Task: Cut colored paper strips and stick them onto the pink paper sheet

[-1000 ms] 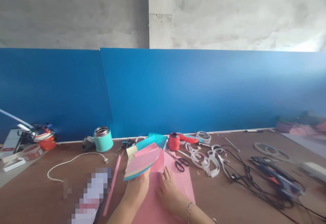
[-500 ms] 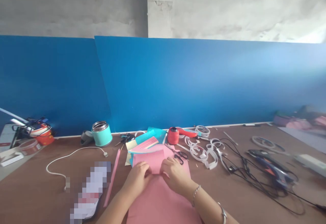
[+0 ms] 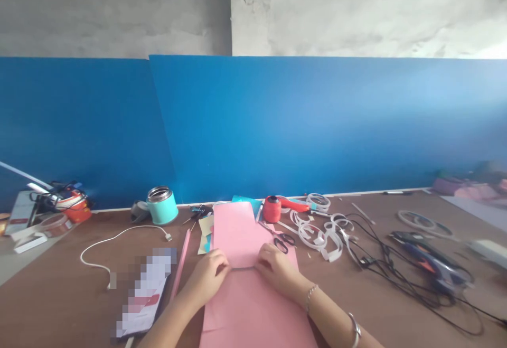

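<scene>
Between my two hands a smaller piece of pink paper lies over a larger pink sheet. My left hand is closed, pinching the small piece's near left corner. At its near right corner, my right hand pinches too, thumb and fingers together. A dark line runs along the near edge from hand to hand; I cannot tell whether it is a shadow or a gap. Just beyond my right hand, black-handled scissors lie partly on the pink sheet. Yellow and blue paper scraps peek out at the far left of the pink paper.
A phone and a pink strip lie left, below a white cable and turquoise container. Behind are a red spool and a red glue gun. White ribbon and black cords spread right.
The small pink piece has tipped away from me and now lies flatter, covering the blue paper and pink strips behind it. My hands have moved slightly apart along its near edge.
</scene>
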The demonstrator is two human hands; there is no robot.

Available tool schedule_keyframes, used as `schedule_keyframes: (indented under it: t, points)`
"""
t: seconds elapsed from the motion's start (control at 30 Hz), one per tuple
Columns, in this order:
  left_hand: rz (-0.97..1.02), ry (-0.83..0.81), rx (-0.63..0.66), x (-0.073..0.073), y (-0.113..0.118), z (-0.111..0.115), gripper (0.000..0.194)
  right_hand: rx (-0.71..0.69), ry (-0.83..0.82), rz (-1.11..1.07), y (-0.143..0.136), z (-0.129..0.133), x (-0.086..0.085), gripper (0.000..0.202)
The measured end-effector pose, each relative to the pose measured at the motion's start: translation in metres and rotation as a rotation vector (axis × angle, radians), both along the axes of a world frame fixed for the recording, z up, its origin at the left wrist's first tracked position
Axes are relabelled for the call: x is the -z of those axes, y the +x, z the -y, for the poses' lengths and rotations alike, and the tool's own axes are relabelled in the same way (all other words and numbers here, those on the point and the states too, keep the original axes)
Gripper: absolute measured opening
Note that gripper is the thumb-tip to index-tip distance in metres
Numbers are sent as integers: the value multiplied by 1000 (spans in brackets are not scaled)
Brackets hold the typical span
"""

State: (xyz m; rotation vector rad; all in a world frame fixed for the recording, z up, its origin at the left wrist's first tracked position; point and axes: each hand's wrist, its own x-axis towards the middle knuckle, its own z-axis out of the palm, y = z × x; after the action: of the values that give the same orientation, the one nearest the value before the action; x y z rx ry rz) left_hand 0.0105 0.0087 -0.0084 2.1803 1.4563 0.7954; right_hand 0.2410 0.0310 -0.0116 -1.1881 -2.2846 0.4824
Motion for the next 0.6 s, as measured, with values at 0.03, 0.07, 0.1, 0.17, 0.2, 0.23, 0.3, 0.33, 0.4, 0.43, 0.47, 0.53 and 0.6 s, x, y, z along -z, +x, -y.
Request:
schedule_keyframes:
  t: [0.03, 0.07, 0.1, 0.17, 0.2, 0.23, 0.3, 0.33, 0.4, 0.43, 0.47, 0.53, 0.6]
  points:
    - [21, 2, 0, 2, 0, 1, 18, 5, -9, -33, 1, -1, 3, 13]
    - [34, 4, -2, 3, -1, 1, 18, 12, -20, -58, 1, -2, 5, 15]
    - [40, 5, -5, 4, -1, 1, 17, 24, -30, -79, 1, -4, 8, 16]
    - [34, 3, -18, 4, -1, 1, 16, 57, -42, -104, 0, -6, 12, 18]
    - [28, 1, -25, 3, -1, 1, 16, 71, -40, -107, 0, -8, 14, 19]
    - [24, -2, -30, 2, -1, 1, 16, 80, -34, -107, 0, -8, 15, 20]
    - [24, -12, -24, 1, -2, 2, 15, 78, -23, -97, 1, -9, 17, 20]
    - [28, -16, -19, 0, -3, 2, 15, 70, -20, -93, 1, -10, 17, 19]
    - [37, -25, -9, -1, -4, 4, 14, 48, -16, -90, 2, -9, 16, 17]
    - [41, -24, -9, -1, -5, 4, 14, 38, -11, -88, 2, -9, 16, 17]
    - [44, -19, -12, -1, -5, 4, 14, 32, -4, -86, 3, -8, 14, 17]
    - [48, -2, -21, 0, -5, 4, 15, 33, 15, -79, 3, -6, 11, 18]
    - [51, 15, -26, 1, -5, 4, 15, 29, 30, -65, 3, -5, 8, 18]
